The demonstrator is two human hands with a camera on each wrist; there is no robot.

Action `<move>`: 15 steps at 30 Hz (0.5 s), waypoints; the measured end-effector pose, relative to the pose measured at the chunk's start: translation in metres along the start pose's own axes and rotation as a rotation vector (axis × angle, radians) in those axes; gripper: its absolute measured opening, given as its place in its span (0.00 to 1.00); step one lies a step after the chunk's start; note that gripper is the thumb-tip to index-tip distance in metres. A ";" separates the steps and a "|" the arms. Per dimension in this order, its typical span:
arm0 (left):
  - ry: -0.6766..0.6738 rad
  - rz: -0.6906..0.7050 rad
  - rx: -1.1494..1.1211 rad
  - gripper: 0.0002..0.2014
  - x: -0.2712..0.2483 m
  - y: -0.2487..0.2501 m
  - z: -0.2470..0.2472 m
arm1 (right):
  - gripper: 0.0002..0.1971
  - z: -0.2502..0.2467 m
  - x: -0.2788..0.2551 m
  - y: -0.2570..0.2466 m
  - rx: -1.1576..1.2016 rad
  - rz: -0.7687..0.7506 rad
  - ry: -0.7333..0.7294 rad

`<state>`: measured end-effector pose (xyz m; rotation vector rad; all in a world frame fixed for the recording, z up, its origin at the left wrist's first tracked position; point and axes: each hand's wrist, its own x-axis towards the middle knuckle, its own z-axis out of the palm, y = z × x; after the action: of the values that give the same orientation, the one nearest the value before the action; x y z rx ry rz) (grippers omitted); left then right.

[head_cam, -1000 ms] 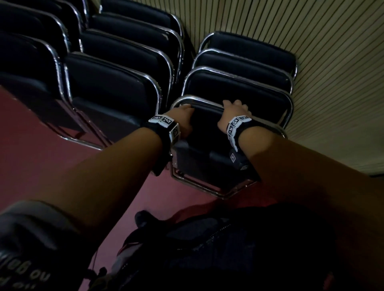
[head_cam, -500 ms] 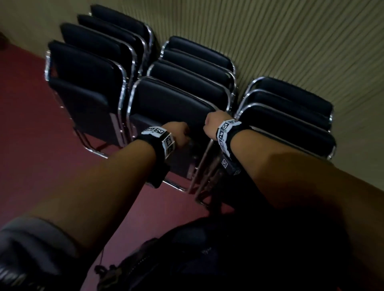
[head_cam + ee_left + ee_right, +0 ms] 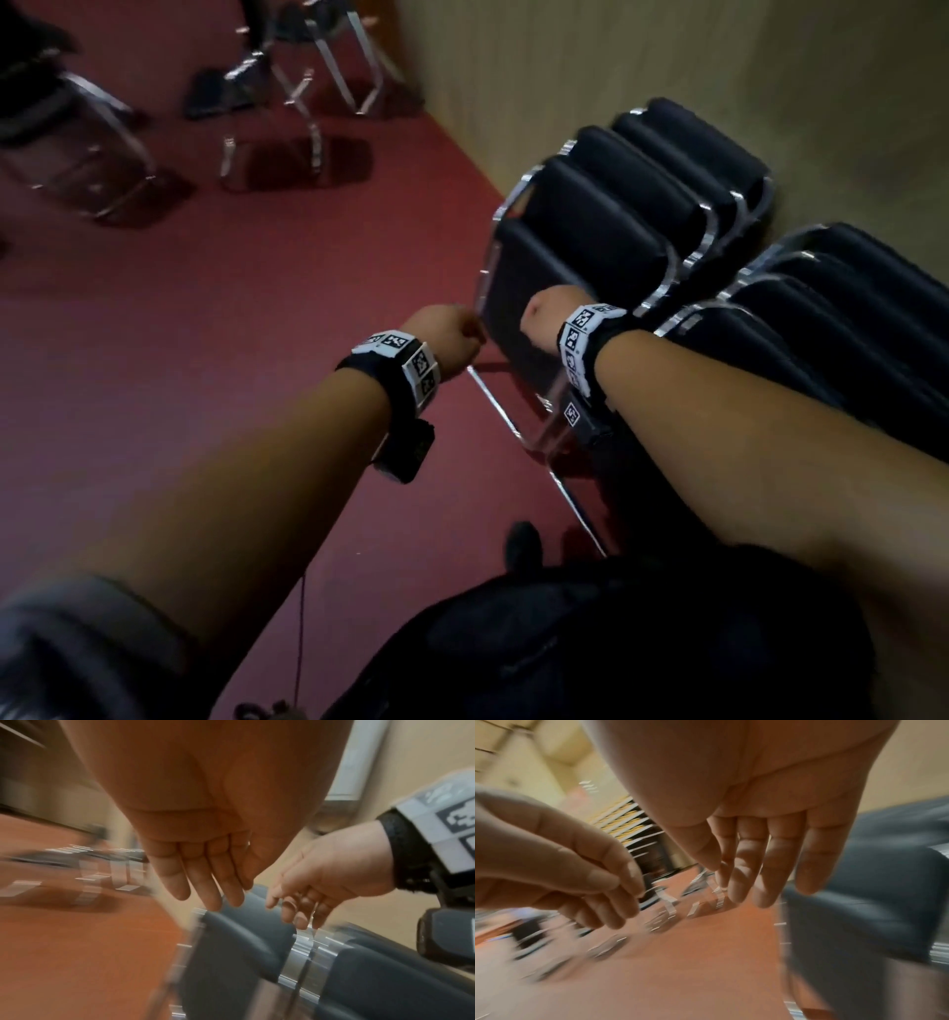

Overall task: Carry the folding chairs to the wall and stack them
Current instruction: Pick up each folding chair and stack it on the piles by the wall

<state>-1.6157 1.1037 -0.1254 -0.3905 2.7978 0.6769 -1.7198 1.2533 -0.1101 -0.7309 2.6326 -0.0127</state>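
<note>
Both hands [image 3: 447, 334] seemingly loose, empty

Stacked chairs: black padded folding chairs with chrome tube frames [image 3: 580, 267], folded flat, leaning in rows against the beige wall.
Second row: more of the same [image 3: 842, 308], just beside, to the right.
Unfolded chairs: chrome-legged chairs [image 3: 287, 97] standing on the red floor, well apart.

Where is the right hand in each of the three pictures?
Head view: the right hand is right of centre, over the front folded chair.
Left wrist view: it reaches in from the right, fingers loose.
Right wrist view: it fills the top middle, fingers hanging down.
Shared landmark: the red floor.
</note>
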 end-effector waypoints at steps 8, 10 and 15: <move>0.122 -0.374 -0.097 0.11 0.022 -0.209 -0.092 | 0.18 -0.004 0.172 -0.214 -0.002 -0.335 -0.058; 0.143 -0.491 -0.134 0.10 0.031 -0.255 -0.113 | 0.17 -0.006 0.212 -0.267 0.023 -0.386 -0.121; 0.229 -0.687 -0.280 0.09 0.036 -0.355 -0.157 | 0.17 -0.022 0.290 -0.396 0.026 -0.519 -0.227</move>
<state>-1.5649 0.7173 -0.1456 -1.4687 2.4867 0.8773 -1.7599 0.7658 -0.1545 -1.3006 2.1623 -0.1037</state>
